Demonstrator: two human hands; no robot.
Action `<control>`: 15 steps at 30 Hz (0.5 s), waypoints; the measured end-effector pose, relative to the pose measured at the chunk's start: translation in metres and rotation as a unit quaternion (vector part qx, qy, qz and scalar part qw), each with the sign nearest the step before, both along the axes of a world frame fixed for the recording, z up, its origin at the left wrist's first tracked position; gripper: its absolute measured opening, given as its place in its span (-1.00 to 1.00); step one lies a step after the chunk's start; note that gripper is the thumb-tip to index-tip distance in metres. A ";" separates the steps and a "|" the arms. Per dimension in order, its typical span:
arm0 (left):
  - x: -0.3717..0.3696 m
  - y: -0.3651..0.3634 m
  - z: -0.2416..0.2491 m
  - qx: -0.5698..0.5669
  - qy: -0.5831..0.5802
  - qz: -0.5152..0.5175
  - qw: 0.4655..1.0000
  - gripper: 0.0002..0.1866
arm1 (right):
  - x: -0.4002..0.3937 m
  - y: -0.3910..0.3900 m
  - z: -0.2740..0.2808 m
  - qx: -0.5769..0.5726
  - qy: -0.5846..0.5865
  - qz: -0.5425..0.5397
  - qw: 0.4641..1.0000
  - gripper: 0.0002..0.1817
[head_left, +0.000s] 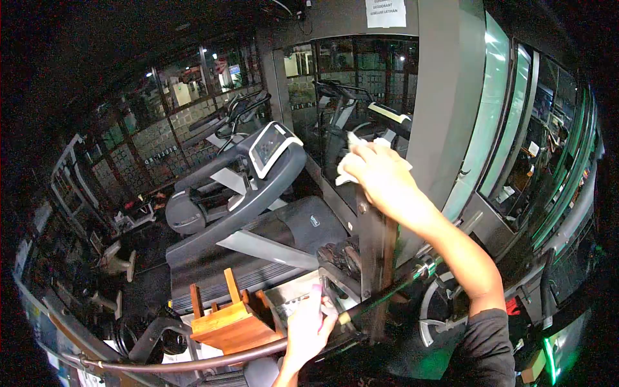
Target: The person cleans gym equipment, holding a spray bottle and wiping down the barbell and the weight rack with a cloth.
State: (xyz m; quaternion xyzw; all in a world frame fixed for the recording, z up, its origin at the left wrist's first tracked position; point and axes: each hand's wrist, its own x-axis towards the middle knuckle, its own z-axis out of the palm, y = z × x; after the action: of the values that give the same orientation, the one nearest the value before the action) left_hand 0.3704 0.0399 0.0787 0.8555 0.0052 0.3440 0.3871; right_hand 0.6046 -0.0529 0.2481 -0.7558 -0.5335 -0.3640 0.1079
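Note:
My right hand (377, 169) is raised at the centre right, its fingers closed on a crumpled white cloth (351, 166). That cloth is near the top of a dark upright post (374, 258); whether they touch is unclear. Lower down, my left hand (311, 326) is wrapped round a small pinkish-white object (316, 293), too overexposed to make out. A dark horizontal bar (393, 280) with a metal collar runs between the two hands.
A treadmill (258, 213) with a screen console stands ahead. An upturned wooden stool (232, 326) lies at lower left, behind a curved rail (187, 366). A grey pillar (445, 97) and glass door panels (493, 109) are on the right.

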 end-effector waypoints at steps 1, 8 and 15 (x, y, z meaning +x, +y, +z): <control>0.000 0.000 -0.002 -0.006 0.017 0.004 1.000 -0.22 | 0.015 -0.002 -0.011 0.027 -0.033 -0.008 0.999 -0.91; 0.002 -0.001 -0.002 -0.027 0.017 0.038 0.999 -0.25 | 0.032 -0.005 -0.003 0.050 0.042 0.073 0.995 -0.86; 0.009 -0.001 -0.009 -0.028 -0.047 0.048 0.997 -0.28 | 0.111 0.037 0.038 -0.132 0.329 -0.137 0.925 -0.66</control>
State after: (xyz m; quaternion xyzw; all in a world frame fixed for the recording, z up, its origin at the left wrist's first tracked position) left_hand 0.3791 0.0389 0.0695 0.8259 0.0379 0.4014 0.3940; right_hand 0.7156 -0.0156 0.2863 -0.9062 -0.4024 -0.0330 0.1259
